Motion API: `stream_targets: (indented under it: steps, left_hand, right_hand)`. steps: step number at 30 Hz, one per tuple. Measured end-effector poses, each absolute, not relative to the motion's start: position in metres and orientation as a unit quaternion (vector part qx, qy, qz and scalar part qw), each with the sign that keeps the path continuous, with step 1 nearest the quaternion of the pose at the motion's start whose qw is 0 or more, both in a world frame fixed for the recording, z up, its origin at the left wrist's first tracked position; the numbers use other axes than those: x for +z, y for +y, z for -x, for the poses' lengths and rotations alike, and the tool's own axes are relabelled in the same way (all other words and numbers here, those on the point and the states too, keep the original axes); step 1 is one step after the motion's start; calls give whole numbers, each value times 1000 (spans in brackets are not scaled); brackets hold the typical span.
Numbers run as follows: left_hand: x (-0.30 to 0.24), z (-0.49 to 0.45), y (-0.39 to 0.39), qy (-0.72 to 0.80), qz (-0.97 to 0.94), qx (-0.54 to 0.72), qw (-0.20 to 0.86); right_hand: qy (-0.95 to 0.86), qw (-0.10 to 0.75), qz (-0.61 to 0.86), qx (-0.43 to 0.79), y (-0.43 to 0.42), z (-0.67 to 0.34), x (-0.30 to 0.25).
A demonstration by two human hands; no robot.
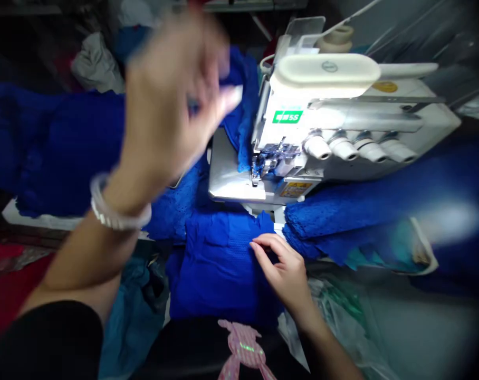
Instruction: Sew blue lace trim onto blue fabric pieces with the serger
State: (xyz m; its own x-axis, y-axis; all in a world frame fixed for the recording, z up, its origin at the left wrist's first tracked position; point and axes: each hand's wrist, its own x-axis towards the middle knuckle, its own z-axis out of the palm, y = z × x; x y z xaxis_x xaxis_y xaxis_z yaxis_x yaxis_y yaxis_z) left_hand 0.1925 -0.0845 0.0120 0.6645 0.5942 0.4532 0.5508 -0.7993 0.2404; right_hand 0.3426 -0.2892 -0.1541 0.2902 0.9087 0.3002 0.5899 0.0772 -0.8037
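My left hand (pixel 172 100) is raised high in front of the sewing machine, smeared by motion. Its thumb sticks out to the right and the other fingers look bent, but what they hold, if anything, cannot be made out. A pale bracelet (pixel 118 208) circles that wrist. Low on the right, my right hand (pixel 285 266) pinches thumb and forefinger together at the right part of a blue fabric piece (pixel 219 264) spread over my lap. The white overlock sewing machine (pixel 322 111) has a lit needle area, with another blue fabric strip (pixel 243 121) lying beside the presser foot.
A heap of blue fabric (pixel 69 142) lies on the left. More blue cloth (pixel 342 211) hangs on the right below the machine. Teal cloth (pixel 132 311) and red cloth (pixel 13 285) are at lower left. A clear plastic bag (pixel 338 316) sits at lower right.
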Motion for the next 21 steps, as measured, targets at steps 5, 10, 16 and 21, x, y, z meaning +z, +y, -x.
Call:
stream_targets:
  steps: [5,10,16,21]
  left_hand:
    - [-108,-184,-165,372,-874,126,286]
    - [-149,-186,-189,388,-847,212,296]
    - [-123,-187,-193,345,-713,283,540]
    - [-93,-188,-174,271,-685,318,596]
  right_hand:
    - [-622,441,642,82,-283,-337,-174]
    - [-578,482,656,56,-298,-314,-194]
    - [-532,513,664,113,-300,-328,-165]
    - [-411,497,575,503,-294,-330,-121]
